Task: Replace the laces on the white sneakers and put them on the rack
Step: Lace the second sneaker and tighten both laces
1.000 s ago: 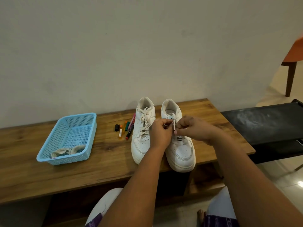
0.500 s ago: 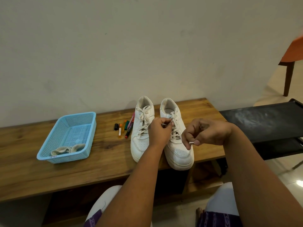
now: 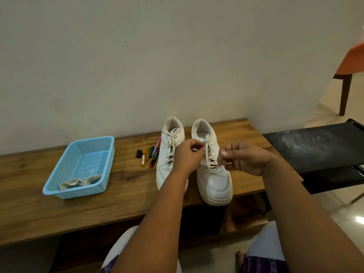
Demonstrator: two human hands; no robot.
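Your wooden bench (image 3: 59,209) carries both white sneakers (image 3: 213,174) near its right end, the black rack (image 3: 315,146) just beyond. Your left hand (image 3: 188,156) pinches the right sneaker's lace (image 3: 207,154) at the eyelets; your right hand (image 3: 246,158) pinches a blurred lace end beside it.

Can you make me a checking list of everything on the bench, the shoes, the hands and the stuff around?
Surface: wooden bench, against a wall.
Job's things: two white sneakers; the left one laced, the right one's lace being worked.
Clutter: markers; blue basket holding rolled laces.
Hands: left hand pinches the lace; right hand pinches a lace end.
Cables: nothing seen.
Surroundings: black rack; chair.
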